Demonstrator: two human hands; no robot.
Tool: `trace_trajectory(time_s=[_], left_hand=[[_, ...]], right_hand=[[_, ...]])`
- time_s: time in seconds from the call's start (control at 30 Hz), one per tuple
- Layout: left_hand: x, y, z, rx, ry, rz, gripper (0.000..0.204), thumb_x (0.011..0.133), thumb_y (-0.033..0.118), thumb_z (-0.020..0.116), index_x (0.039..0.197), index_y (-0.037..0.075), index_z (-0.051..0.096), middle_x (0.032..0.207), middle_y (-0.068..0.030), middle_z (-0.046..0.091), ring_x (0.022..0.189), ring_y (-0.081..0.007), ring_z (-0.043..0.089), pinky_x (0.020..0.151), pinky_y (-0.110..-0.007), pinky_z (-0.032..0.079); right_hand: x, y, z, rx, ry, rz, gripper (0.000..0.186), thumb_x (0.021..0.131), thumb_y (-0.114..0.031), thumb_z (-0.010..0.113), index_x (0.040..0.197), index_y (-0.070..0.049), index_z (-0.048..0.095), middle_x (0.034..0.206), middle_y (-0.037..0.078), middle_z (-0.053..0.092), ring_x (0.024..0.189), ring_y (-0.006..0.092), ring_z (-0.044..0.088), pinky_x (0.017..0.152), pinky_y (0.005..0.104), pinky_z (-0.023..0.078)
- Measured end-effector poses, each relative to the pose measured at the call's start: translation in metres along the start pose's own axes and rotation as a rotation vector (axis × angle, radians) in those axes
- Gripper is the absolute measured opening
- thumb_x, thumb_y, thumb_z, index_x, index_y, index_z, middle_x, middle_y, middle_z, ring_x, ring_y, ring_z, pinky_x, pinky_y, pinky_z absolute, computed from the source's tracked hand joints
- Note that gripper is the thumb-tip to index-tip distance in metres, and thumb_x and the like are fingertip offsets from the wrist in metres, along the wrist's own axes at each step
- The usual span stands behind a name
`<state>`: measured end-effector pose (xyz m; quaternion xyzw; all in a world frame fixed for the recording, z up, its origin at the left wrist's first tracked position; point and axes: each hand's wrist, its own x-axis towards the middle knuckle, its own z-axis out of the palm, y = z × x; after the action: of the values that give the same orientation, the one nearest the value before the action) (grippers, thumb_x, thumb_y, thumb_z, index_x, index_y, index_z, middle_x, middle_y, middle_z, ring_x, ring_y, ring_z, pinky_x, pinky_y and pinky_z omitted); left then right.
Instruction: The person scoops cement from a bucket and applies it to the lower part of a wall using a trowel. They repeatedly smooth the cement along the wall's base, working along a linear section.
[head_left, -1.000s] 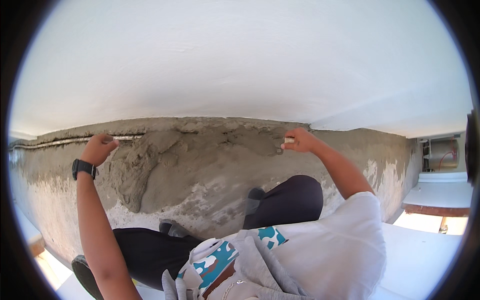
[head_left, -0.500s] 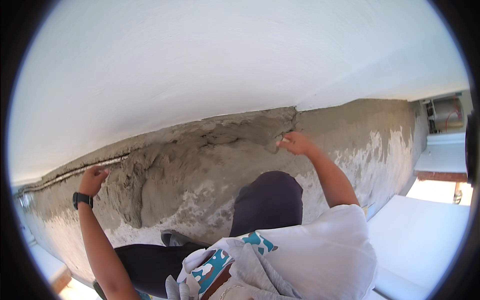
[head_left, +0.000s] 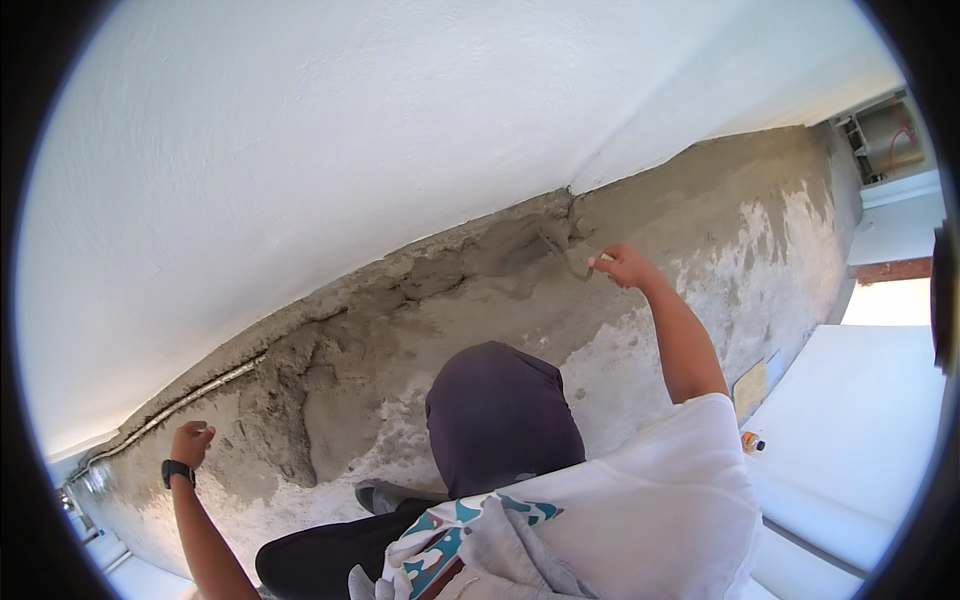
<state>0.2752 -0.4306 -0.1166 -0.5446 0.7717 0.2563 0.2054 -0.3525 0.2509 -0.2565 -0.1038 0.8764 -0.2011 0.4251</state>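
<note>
My right hand grips a small trowel whose thin blade is smeared grey and hard to tell from the mortar behind it. The blade lies over wet mortar heaped along the foot of the white wall, close to the corner. Over on the left, my left hand hangs above the floor with loosely bent fingers and nothing visible in it. Near it runs a pale pipe in a groove beside the wall. A thick lump of mortar lies between that hand and my knee.
The white wall rises along the mortar. My bent knee and shoe are close to the mortar. At the right are a yellowish flat piece, a small orange bottle and a white panel.
My right hand and trowel have shifted slightly right, away from the mortar at the corner. My left hand has come lower, back from the pipe. The view has tilted.
</note>
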Motion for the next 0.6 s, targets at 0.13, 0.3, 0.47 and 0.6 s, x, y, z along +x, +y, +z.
trace_trajectory(time_s=[0.13,0.3,0.47,0.6], left_hand=[[-0.005,0.006,0.014,0.037,-0.082,-0.023,0.050,0.087,0.030,0.076,0.117,-0.008,0.066,0.085,-0.0177,0.074,0.071,-0.0221,0.070,0.068,-0.035,0.056],[-0.002,0.024,0.032,0.068,-0.018,0.159,0.049,0.087,0.029,0.076,0.119,-0.007,0.066,0.090,-0.0200,0.074,0.082,-0.0241,0.072,0.076,-0.036,0.056],[-0.016,0.017,0.033,0.046,-0.037,0.181,0.047,0.088,0.027,0.075,0.118,-0.007,0.066,0.090,-0.0186,0.075,0.084,-0.0237,0.072,0.077,-0.035,0.056],[-0.019,0.001,0.044,-0.021,-0.045,0.042,0.043,0.089,0.026,0.075,0.119,-0.004,0.066,0.087,-0.0136,0.074,0.077,-0.0199,0.072,0.067,-0.033,0.056]], right_hand=[[0.003,-0.044,0.075,0.108,-0.054,-0.194,0.067,0.089,-0.061,0.064,0.092,0.006,0.068,0.082,0.019,0.068,0.063,0.0229,0.064,0.058,0.0366,0.051],[0.034,-0.076,0.137,0.526,-0.061,-0.107,0.066,0.091,-0.061,0.062,0.088,0.005,0.066,0.070,0.015,0.063,0.053,0.0210,0.060,0.047,0.0370,0.046],[0.033,-0.031,0.091,0.754,0.095,0.094,0.056,0.094,-0.056,0.063,0.087,-0.001,0.062,0.069,0.010,0.060,0.051,0.0188,0.057,0.041,0.0361,0.044],[0.022,-0.025,0.099,0.949,0.247,0.091,0.054,0.094,-0.055,0.064,0.085,-0.002,0.061,0.068,0.010,0.059,0.049,0.0192,0.056,0.041,0.0361,0.044]])
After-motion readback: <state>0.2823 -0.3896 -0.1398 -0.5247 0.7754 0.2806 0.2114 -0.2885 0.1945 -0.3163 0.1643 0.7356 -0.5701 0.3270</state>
